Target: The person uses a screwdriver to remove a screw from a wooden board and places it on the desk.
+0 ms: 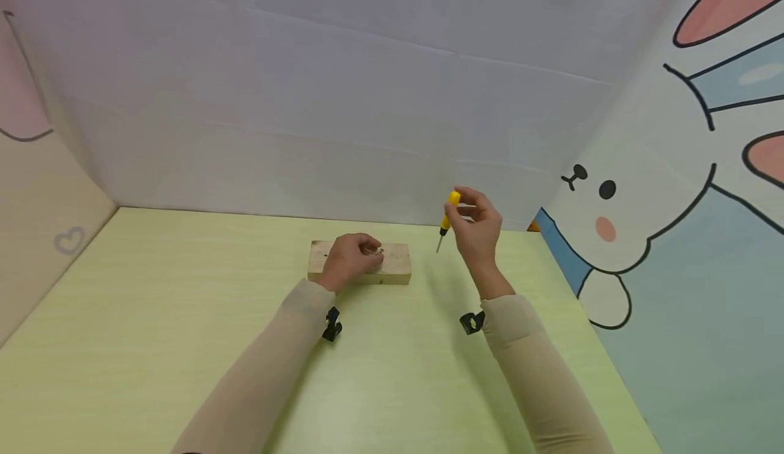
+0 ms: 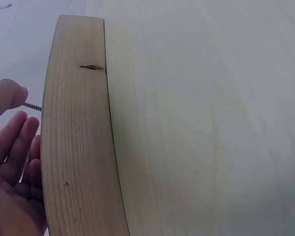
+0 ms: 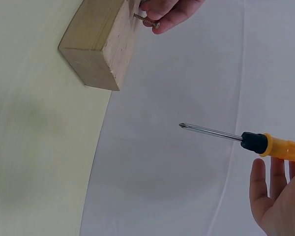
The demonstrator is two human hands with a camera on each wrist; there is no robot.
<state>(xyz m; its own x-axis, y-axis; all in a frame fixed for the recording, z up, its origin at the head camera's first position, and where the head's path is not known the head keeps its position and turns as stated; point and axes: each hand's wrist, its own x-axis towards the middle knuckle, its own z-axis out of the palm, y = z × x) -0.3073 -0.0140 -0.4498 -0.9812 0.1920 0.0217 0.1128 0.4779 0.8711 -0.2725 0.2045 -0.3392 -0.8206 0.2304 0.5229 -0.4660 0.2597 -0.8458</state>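
A pale wooden block (image 1: pixel 398 262) lies on the table, with a thin threaded screw (image 3: pixel 146 20) standing in its top face. My left hand (image 1: pixel 350 261) is at the block, thumb and fingertips around the screw's head; in the left wrist view the thumb (image 2: pixel 12 93) covers that head. Whether the fingertips press firmly on it is hard to see. To the right, in the air, my right hand (image 1: pixel 479 228) holds a yellow-and-black screwdriver (image 1: pixel 449 214) by its handle. Its cross-shaped tip (image 3: pixel 183 125) points down, apart from the block.
The light green table (image 1: pixel 184 318) meets a white sheet (image 1: pixel 275 100) just behind the block. On the right stands a panel with a cartoon rabbit (image 1: pixel 649 188). Dark wrist mounts (image 1: pixel 472 322) sit at both cuffs. A small orange-brown piece (image 1: pixel 534 226) shows at the back right corner.
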